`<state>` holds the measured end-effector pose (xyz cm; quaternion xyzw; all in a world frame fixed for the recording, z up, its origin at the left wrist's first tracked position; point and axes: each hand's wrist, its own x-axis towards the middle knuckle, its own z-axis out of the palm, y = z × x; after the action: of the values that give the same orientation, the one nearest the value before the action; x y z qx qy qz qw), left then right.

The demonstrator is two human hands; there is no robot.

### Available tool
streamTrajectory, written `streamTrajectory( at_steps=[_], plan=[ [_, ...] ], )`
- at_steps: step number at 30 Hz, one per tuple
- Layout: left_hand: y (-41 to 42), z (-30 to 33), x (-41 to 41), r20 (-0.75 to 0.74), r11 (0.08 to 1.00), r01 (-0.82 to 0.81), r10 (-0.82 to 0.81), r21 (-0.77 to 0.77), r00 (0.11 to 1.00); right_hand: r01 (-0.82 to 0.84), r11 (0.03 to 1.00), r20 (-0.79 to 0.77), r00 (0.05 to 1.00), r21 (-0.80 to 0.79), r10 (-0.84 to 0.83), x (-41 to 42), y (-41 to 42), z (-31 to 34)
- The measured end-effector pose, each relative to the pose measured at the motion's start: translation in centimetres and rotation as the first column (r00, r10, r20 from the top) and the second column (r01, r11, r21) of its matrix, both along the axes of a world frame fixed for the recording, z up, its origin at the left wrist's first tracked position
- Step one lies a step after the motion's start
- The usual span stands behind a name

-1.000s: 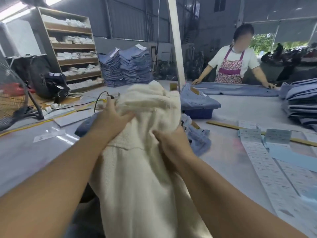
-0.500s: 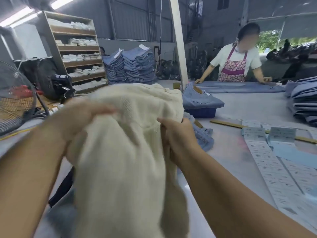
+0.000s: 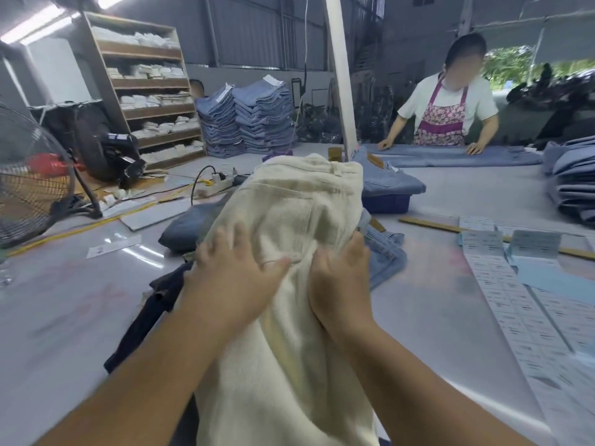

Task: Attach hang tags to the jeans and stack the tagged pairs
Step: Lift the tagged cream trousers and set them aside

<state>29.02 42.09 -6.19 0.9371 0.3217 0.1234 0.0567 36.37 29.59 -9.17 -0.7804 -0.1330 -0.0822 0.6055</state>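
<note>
left hand (image 3: pixel 236 272) — grip released, flat on cream jeans (image 3: pixel 289 226) | right hand (image 3: pixel 341 278) — grip clutching them

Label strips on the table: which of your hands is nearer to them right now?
Right. The right hand grips the cream jeans on the side toward the label strips; the left hand lies flat on the jeans, farther away.

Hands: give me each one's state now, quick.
Left hand: open, fingers spread flat, pressing on the cream jeans.
Right hand: closed, gripping a bunch of the cream jeans.
</note>
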Motion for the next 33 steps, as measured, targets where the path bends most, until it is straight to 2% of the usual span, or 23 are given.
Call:
streamTrajectory(
  at_steps=[2,4,6,8,11,13,16,18,21,23,24,26,29,30,33],
  plan=[
    [-1.2,-1.9,-0.2,-0.066,0.999,0.040,-0.041,-0.008,0.997,0.002,0.990,-0.063,0.998,-0.141,-0.011,-1.1,-0.7,-0.6],
    [-0.9,-3.0,-0.6,-0.008,0.999,0.051,-0.051,-0.010,0.999,-0.083,0.967,-0.123,0.991,-0.239,0.055,-2.8,-1.7,-1.0],
    [-0.1,-3.4,-1.1,0.076,0.998,0.062,-0.060,-0.028,0.995,-0.145,0.912,-0.119,0.987,-0.384,0.107,-4.2,-2.7,-1.6],
    [0.2,-3.7,-1.6,0.107,0.996,0.085,-0.083,-0.013,0.991,-0.118,0.809,-0.009,0.990,-0.576,0.138,-5.3,-3.2,-2.2],
    [-0.1,-4.0,-2.6,0.070,0.993,0.117,-0.118,0.019,0.991,0.032,0.703,0.243,0.949,-0.710,0.202,-8.2,-3.3,-2.5],
    [-0.6,-4.3,-3.9,0.075,0.993,0.116,-0.118,0.032,0.990,0.080,0.689,0.365,0.888,-0.720,0.278,-9.6,-2.7,-2.6],
    [-1.6,-5.5,-6.5,0.119,0.998,0.008,-0.015,0.057,0.993,-0.078,0.628,0.239,0.883,-0.775,0.404,-10.0,-2.0,-2.4],
    [-2.0,-6.3,-8.0,0.088,0.995,-0.084,0.079,0.058,0.993,-0.083,0.638,0.236,0.886,-0.766,0.399,-9.1,-2.1,-2.5],
    [-1.6,-6.1,-9.0,0.051,0.969,-0.153,0.166,-0.193,0.985,-0.078,0.683,0.257,0.890,-0.726,0.376,-8.8,-2.0,-2.0],
    [-1.1,-5.3,-9.0,0.117,0.924,-0.118,0.171,-0.363,0.978,-0.079,0.702,0.267,0.890,-0.707,0.369,-9.0,-1.9,-1.8],
    [-1.0,-4.6,-9.0,0.146,0.913,-0.099,0.169,-0.395,0.975,-0.072,0.717,0.283,0.888,-0.693,0.363,-9.1,-1.8,-1.7],
    [-0.8,-2.9,-9.2,0.151,0.951,-0.070,0.121,-0.302,0.981,-0.060,0.746,0.316,0.881,-0.663,0.352,-9.0,-1.7,-1.4],
    [-0.9,-0.1,-9.4,0.145,0.999,-0.017,0.013,0.030,0.989,-0.078,0.786,0.341,0.872,-0.613,0.353,-8.9,-1.3,-0.8],
    [-1.1,0.6,-9.3,0.185,0.998,0.022,-0.033,0.062,0.982,-0.094,0.797,0.337,0.871,-0.597,0.356,-8.9,-1.2,-0.5],
    [-1.2,3.3,-8.6,0.383,0.991,0.128,-0.128,0.025,0.915,-0.108,0.867,0.391,0.861,-0.486,0.326,-8.8,-0.7,0.7]
  ],
)
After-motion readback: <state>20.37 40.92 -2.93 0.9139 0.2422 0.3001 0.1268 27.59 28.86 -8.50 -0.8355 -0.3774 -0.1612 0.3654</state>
